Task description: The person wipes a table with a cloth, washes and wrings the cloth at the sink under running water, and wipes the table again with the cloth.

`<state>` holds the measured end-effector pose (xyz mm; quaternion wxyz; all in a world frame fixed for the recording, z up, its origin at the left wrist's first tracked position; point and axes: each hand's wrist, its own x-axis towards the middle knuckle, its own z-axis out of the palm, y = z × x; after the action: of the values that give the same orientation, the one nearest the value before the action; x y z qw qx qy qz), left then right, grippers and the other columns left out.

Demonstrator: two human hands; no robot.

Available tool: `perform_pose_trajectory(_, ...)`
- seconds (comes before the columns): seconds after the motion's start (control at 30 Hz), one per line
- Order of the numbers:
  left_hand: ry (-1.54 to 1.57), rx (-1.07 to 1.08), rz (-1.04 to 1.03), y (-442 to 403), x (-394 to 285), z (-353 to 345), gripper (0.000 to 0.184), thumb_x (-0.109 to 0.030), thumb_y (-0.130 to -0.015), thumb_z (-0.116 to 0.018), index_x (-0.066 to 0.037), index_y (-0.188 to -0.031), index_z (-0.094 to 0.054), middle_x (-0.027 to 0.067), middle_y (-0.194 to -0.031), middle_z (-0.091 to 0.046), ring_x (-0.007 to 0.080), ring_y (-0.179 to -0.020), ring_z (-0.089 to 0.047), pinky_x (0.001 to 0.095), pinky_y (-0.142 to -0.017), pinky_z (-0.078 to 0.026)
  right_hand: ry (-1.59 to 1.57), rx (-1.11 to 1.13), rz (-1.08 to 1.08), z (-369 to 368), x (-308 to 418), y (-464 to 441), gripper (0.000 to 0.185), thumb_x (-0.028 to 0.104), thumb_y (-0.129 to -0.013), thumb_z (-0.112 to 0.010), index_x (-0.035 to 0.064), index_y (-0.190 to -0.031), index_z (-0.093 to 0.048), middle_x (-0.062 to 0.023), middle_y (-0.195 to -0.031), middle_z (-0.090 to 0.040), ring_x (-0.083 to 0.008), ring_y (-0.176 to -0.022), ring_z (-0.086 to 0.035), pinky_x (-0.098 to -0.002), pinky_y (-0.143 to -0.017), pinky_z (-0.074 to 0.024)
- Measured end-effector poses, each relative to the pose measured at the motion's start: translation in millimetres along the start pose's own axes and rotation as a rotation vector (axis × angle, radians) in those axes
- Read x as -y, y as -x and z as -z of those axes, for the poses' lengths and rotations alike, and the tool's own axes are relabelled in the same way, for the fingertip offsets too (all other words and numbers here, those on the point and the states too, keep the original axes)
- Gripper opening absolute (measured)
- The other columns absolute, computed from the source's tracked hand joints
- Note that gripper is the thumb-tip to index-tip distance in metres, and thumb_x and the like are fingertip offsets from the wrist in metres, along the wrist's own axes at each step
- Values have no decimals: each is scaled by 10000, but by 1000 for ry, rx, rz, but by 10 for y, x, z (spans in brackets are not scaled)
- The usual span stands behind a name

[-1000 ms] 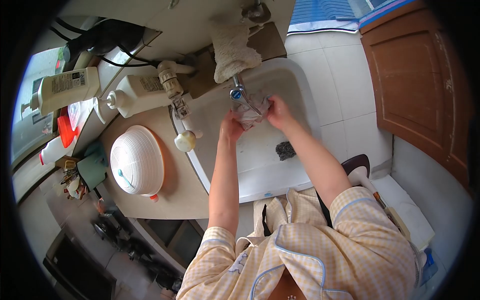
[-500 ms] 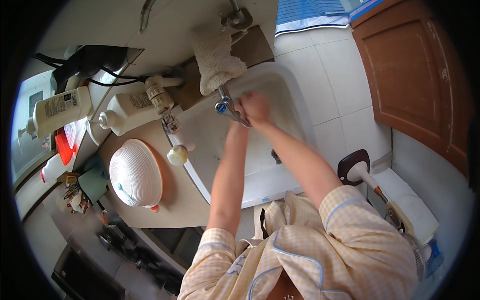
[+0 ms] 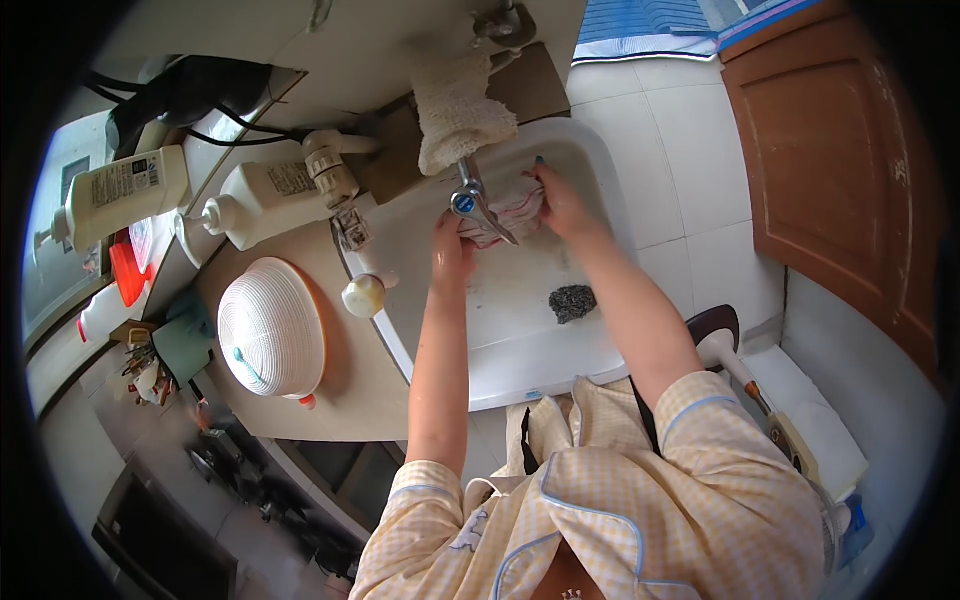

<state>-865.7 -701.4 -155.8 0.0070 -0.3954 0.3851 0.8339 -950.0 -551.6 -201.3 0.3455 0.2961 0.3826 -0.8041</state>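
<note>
A white cloth with pinkish stripes (image 3: 518, 208) is stretched between my hands over the white sink (image 3: 480, 350). My left hand (image 3: 453, 248) is closed on its left end, and my right hand (image 3: 565, 205) grips the right end. The chrome faucet (image 3: 466, 198) stands in front of the cloth and hides part of it. Lower in the basin lies a dark scouring pad (image 3: 572, 304), apart from both hands. Draped behind the faucet handle is a cream towel-like cloth (image 3: 460, 120).
On the counter left of the sink sits a ribbed white bowl or basket (image 3: 268, 328). Pump bottles (image 3: 265, 205) stand behind it, near a pale pipe fitting (image 3: 330, 168). A brown cabinet door (image 3: 835, 150) is at the right, above a plunger-like tool (image 3: 715, 335).
My hands were together behind the faucet; now they are apart, with the cloth spread between them. The view has shifted slightly, and the scouring pad shows in full.
</note>
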Motion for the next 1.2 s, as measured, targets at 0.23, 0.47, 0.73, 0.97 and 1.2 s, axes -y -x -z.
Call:
perform_pose_trajectory(0.23,-306,89,4,135,-77,48,222,-74,-772,-526,-18,-986,-506,81,-848,-575,186,-752,-580,326,-662,-488,185,340,7,-11,230,392,202,226,-890,-490,48,-982,-506,-49,-904,-561,-123,-769,-560,-247,-654,-469)
perform_pose_trajectory(0.47,-692,465,252,85,-200,-193,302,-226,-769,-651,-30,-970,-539,40,-870,-563,144,-820,-538,296,-694,-422,332,328,-8,-31,248,308,278,235,-815,-584,37,-991,-498,-41,-856,-531,-104,-775,-537,-241,-624,-453)
perform_pose_trajectory(0.73,-366,329,18,-132,182,144,185,-251,-824,-583,-75,-856,-537,1,-808,-532,122,-781,-507,299,-717,-380,1113,-135,781,-48,29,522,231,179,-698,-641,56,-866,-541,-102,-811,-556,-263,-723,-539,-362,-660,-429)
perform_pose_trajectory(0.97,-255,242,-42,161,194,-83,171,-132,-854,-465,-19,-922,-573,44,-849,-603,111,-758,-528,249,-702,-410,1009,-105,914,-228,-201,740,197,148,-668,-675,41,-757,-535,-108,-756,-559,-299,-743,-527,-388,-657,-416)
perform_pose_trajectory(1.2,-271,276,-70,192,318,125,226,-209,-894,-471,-17,-881,-588,53,-841,-609,136,-759,-547,288,-711,-428,1003,-76,580,-107,-211,586,138,154,-782,-582,35,-850,-571,-145,-760,-603,-300,-696,-581,-367,-610,-448)
